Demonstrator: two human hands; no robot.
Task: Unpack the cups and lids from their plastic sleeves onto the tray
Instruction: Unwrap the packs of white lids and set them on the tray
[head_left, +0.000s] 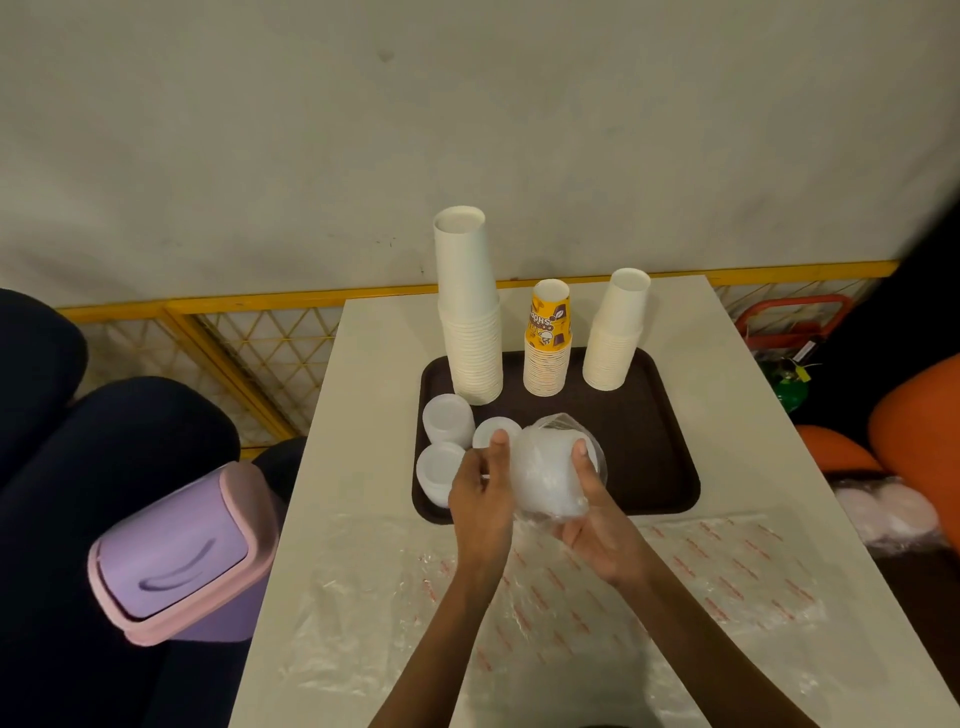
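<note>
A dark brown tray (654, 457) lies on the white table. On its far side stand three upside-down cup stacks: a tall white stack (470, 306), a yellow printed stack (548, 338) and a shorter white stack (615, 332). Three small piles of white lids (447, 418) sit at the tray's left. Over the tray's front edge, my right hand (597, 525) grips from below a stack of white lids in a clear plastic sleeve (550, 467). My left hand (480, 493) holds the sleeve's left side, thumb raised.
Empty clear plastic sleeves with red print (701, 577) lie spread over the table's near half. A purple and pink swing-lid bin (182, 551) stands left of the table. An orange seat (919, 415) and another wrapped pack (893, 509) are at the right.
</note>
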